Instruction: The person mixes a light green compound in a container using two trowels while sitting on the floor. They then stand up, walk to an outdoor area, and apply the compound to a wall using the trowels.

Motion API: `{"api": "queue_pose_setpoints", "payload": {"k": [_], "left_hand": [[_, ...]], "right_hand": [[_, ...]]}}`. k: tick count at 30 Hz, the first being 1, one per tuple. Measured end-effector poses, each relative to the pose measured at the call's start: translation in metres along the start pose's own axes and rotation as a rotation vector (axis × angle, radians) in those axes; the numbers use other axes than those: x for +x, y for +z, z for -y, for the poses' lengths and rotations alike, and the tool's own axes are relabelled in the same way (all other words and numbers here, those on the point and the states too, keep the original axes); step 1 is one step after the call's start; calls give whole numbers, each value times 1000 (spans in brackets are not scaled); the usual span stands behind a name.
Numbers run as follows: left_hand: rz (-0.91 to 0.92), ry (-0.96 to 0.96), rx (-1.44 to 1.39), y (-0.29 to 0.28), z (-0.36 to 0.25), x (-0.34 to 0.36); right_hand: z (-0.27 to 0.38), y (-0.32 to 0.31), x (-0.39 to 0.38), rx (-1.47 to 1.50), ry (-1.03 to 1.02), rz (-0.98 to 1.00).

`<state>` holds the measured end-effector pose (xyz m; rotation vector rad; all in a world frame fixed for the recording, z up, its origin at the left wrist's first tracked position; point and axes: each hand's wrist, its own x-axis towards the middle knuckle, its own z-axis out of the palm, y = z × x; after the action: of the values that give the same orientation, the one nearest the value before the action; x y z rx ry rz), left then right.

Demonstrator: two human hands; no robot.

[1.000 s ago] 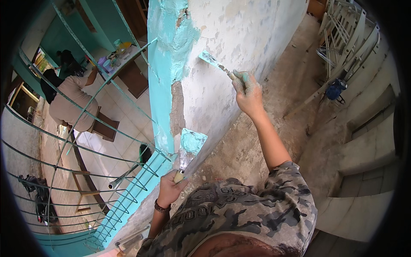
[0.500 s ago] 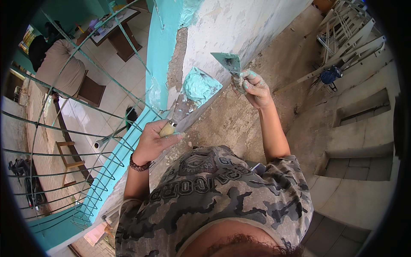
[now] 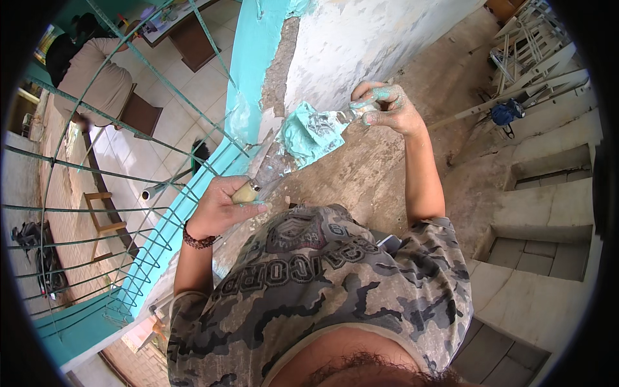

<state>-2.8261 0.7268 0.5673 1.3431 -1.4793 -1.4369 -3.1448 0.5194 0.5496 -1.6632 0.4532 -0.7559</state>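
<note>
My left hand [image 3: 219, 208] is closed around the pale handle of a putty knife [image 3: 269, 169], its blade reaching up and to the right. A thick mound of turquoise putty [image 3: 298, 140] sits on that blade. My right hand [image 3: 394, 111] pinches a second putty knife [image 3: 330, 122], smeared with putty, whose blade lies against the mound from the right. Turquoise smears coat the right fingers and the left thumb. Just beyond both tools stands a low wall [image 3: 348, 55] with patchy white filler and a rough bare strip [image 3: 279, 68] beside its turquoise edge.
A turquoise wire grille [image 3: 106, 164] spans the left side. Behind it a person [image 3: 97, 80] sits by a table, with a wooden chair [image 3: 103, 219] nearer. At the far right, metal frames [image 3: 538, 55] lean near a blue bag [image 3: 507, 112].
My right hand has turned its putty knife and brought the blade down onto the putty, which now looks flattened and spread. My left hand has shifted slightly left.
</note>
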Motion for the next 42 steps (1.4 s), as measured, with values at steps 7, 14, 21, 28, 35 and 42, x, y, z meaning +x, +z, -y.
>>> {"api": "queue_pose_setpoints", "payload": {"k": [7,14,21,28,35,42], "left_hand": [[17,48,27,-3,2,0],[-59,135,-23,-19,-2,-4],[-226,-7,42,-16,-4,-1],[-193,-3,57,-6,1,9],[-6,8,47,-1,-5,15],[-11,158,79,-2,2,5]], "right_hand": [[18,-22,-2,-286,-36,61],[16,-36,-28,-342,86,-152],[7,8,-58,375,107,-371],[7,37,-67,517,112,-214],[-26,15,-34,583,75,-27],[-35,23,-22,450,232,-96]]}}
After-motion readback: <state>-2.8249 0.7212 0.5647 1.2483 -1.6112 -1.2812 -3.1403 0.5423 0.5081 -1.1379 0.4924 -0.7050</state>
